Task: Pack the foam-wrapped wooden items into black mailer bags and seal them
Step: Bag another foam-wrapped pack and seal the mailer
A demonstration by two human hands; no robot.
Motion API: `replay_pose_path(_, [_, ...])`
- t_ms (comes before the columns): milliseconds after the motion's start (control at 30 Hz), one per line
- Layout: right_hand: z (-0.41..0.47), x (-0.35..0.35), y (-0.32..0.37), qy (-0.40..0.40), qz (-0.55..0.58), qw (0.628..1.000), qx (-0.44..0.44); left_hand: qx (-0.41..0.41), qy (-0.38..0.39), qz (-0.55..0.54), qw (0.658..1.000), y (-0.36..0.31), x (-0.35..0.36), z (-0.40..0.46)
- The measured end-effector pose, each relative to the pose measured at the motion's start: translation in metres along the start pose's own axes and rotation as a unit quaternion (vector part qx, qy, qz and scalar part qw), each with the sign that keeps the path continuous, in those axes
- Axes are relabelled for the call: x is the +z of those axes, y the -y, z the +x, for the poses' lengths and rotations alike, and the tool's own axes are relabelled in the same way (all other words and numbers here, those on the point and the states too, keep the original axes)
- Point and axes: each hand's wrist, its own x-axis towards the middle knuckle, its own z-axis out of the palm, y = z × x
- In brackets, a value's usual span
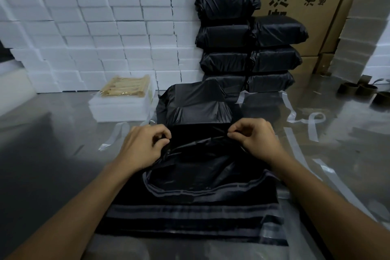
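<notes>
Right now the left hand [143, 143] is pinching the left side of a black mailer bag [200, 167], thumb and forefinger closed on the plastic with the other fingers curled under. Opposite it, the right hand [255, 137] is pinching the right side of the same fold in the same manner, so the film is stretching taut between the two. This bag is lying on top of a flat stack of empty mailer bags [190, 219], whose grey adhesive strips are showing along the near edges. Just behind the hands a filled black parcel [194, 101] is sitting on the table. To its left, foam-wrapped wooden items [124, 88] are resting on a pile of white foam sheets [120, 112]. A shiny metal table [52, 143] is carrying all this, with clear peeled strips [314, 122] lying scattered across its right side. Farther back, sealed black parcels [249, 48] are standing stacked against a wall of white foam blocks [95, 27]. Brown cardboard boxes [312, 6] with printed characters are filling the right background, beside empty tape cores [358, 88].
</notes>
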Motion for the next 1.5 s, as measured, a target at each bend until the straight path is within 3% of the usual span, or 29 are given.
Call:
replay_pose_path(167, [-0.001,-0.021,-0.006,0.120,-0.016,0.993,-0.001,-0.060,0.100,-0.089,0.989,0.016,-0.009,0.000])
replay_pose_path(233, [-0.001,-0.027,-0.006,0.167,0.034,0.985,0.021,-0.068,0.123,-0.121,0.983,0.020,-0.010,0.000])
replay_pose_path(400, [-0.004,-0.036,-0.005,0.234,0.136,0.961,0.059,-0.069,0.104,-0.164,0.978,0.019,-0.007,0.000])
replay_pose_path(567, [-0.004,-0.034,-0.006,0.241,0.170,0.953,0.072,-0.035,0.084,-0.093,0.992,0.018,-0.005,0.000])
replay_pose_path(667, [-0.007,-0.029,-0.004,0.217,0.166,0.961,0.046,0.010,0.031,-0.021,0.999,0.012,0.004,0.001])
replay_pose_path(733, [-0.007,-0.024,-0.002,0.160,0.142,0.977,0.003,-0.039,-0.013,-0.011,0.999,0.010,0.012,0.005])
replay_pose_path(800, [-0.007,-0.019,-0.001,0.115,0.121,0.986,-0.025,-0.084,-0.036,-0.067,0.994,0.010,0.016,0.008])
replay_pose_path(900, [-0.006,-0.014,-0.003,0.064,0.046,0.997,-0.005,-0.086,-0.052,-0.146,0.984,0.005,0.017,0.006])
replay_pose_path(967, [-0.005,-0.007,-0.004,0.012,0.039,0.999,0.021,-0.088,-0.089,-0.165,0.978,-0.002,0.016,0.006])
replay_pose_path(1067, [-0.002,0.002,-0.001,-0.051,0.013,0.999,-0.014,-0.085,-0.118,-0.166,0.975,-0.009,0.014,0.005])
replay_pose_path(1333, [-0.001,0.012,0.012,-0.041,0.052,0.998,0.014,-0.135,-0.171,-0.299,0.929,-0.022,0.008,0.007])
replay_pose_path(1500, [-0.009,0.002,0.014,0.006,0.210,0.975,0.074,-0.125,-0.199,-0.342,0.910,-0.028,0.001,0.019])
